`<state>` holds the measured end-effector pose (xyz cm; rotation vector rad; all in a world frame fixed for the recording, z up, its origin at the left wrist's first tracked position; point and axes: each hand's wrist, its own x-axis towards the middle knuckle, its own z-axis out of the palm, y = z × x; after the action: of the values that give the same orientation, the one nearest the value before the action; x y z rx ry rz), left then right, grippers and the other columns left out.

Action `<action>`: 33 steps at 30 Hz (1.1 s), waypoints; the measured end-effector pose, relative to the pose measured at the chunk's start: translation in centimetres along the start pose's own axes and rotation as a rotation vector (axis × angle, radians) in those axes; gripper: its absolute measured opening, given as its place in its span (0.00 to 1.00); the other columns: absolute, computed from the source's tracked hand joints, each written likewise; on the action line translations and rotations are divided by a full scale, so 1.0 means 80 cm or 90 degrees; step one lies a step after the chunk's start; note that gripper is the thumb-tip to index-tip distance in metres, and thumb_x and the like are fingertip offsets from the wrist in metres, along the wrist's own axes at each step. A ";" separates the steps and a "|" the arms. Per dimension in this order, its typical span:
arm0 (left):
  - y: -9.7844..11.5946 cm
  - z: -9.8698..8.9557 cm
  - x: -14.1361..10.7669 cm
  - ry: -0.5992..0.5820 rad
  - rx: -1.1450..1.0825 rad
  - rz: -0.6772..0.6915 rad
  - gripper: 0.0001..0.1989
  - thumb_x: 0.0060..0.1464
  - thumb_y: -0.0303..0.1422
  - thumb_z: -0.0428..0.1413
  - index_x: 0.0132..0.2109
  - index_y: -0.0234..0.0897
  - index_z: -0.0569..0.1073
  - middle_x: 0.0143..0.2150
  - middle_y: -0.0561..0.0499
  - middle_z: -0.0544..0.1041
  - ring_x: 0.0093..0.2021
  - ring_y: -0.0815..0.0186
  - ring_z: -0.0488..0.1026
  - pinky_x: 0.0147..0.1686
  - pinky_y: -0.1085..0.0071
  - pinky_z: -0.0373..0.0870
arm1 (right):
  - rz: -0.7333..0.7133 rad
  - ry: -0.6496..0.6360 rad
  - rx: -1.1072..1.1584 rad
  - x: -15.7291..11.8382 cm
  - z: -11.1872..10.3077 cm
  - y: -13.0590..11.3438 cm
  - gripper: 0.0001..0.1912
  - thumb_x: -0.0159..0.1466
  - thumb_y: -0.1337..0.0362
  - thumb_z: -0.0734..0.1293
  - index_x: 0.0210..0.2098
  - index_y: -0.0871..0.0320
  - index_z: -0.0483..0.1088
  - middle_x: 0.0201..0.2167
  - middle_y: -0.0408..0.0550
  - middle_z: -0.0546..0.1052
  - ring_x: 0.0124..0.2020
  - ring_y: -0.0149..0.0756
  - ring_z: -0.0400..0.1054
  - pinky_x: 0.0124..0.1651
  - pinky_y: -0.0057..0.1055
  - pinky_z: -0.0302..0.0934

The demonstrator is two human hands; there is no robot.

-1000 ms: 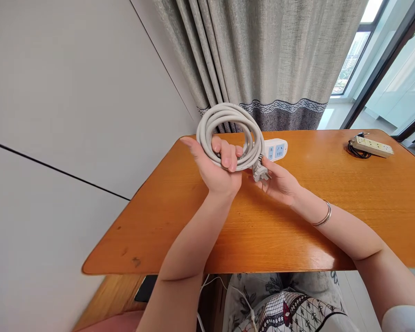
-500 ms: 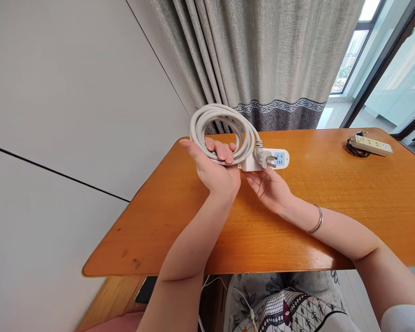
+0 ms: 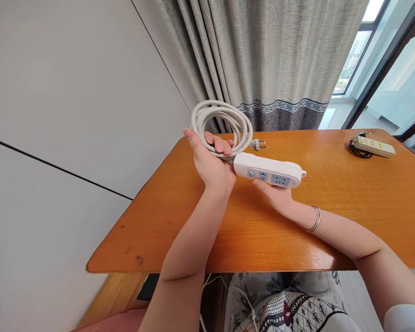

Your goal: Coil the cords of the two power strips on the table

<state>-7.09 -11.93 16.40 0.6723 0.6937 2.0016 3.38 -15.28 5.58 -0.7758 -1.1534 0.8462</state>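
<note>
While a coil of white cable (image 3: 198, 121) is being gripped by the left hand (image 3: 211, 166), its lower loops are being enclosed by the curled fingers (image 3: 218, 144), the thumb being held out to the side; a white power strip (image 3: 269, 170) is being held above the table (image 3: 314, 244) by the right hand (image 3: 278, 196), its thumb being laid along the lower edge near the sockets, its other fingers mostly being hidden behind the strip; the socket face is being turned toward the camera; just beside the coil's right side, a plug (image 3: 256, 145) is being shown with its prongs pointing right; well apart, a cream power strip (image 3: 374, 146) and its bundled black cord (image 3: 360, 151) are being borne by the table's far right.
</note>
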 end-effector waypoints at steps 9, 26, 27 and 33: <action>-0.004 -0.004 -0.001 -0.047 0.044 -0.041 0.29 0.58 0.59 0.54 0.26 0.40 0.59 0.16 0.60 0.59 0.16 0.73 0.62 0.29 0.73 0.72 | -0.383 -0.272 -0.333 0.047 -0.040 0.008 0.22 0.71 0.46 0.58 0.40 0.52 0.78 0.41 0.50 0.83 0.42 0.40 0.76 0.49 0.42 0.69; -0.029 -0.015 0.001 -0.202 0.219 -0.130 0.27 0.58 0.55 0.58 0.25 0.38 0.68 0.18 0.55 0.65 0.17 0.72 0.61 0.19 0.73 0.56 | 0.002 -0.131 0.097 0.066 -0.047 -0.035 0.36 0.53 0.42 0.74 0.58 0.47 0.69 0.55 0.47 0.75 0.62 0.46 0.66 0.68 0.47 0.60; -0.028 -0.016 0.005 -0.197 0.223 -0.134 0.27 0.58 0.56 0.57 0.24 0.38 0.68 0.17 0.55 0.64 0.17 0.71 0.61 0.19 0.72 0.56 | 0.029 -0.151 0.121 0.069 -0.048 -0.033 0.35 0.53 0.43 0.75 0.56 0.48 0.71 0.53 0.47 0.77 0.60 0.45 0.68 0.67 0.47 0.61; -0.027 -0.021 0.019 -0.198 0.239 -0.121 0.29 0.58 0.60 0.53 0.25 0.39 0.68 0.17 0.54 0.65 0.17 0.69 0.63 0.19 0.72 0.56 | 0.120 -0.191 0.142 0.080 -0.052 -0.036 0.26 0.46 0.49 0.80 0.40 0.52 0.75 0.40 0.46 0.80 0.47 0.42 0.74 0.59 0.44 0.68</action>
<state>-7.75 -9.99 14.03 1.0709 0.9130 1.5610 9.02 -11.42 10.01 -0.5919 -1.2347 1.2591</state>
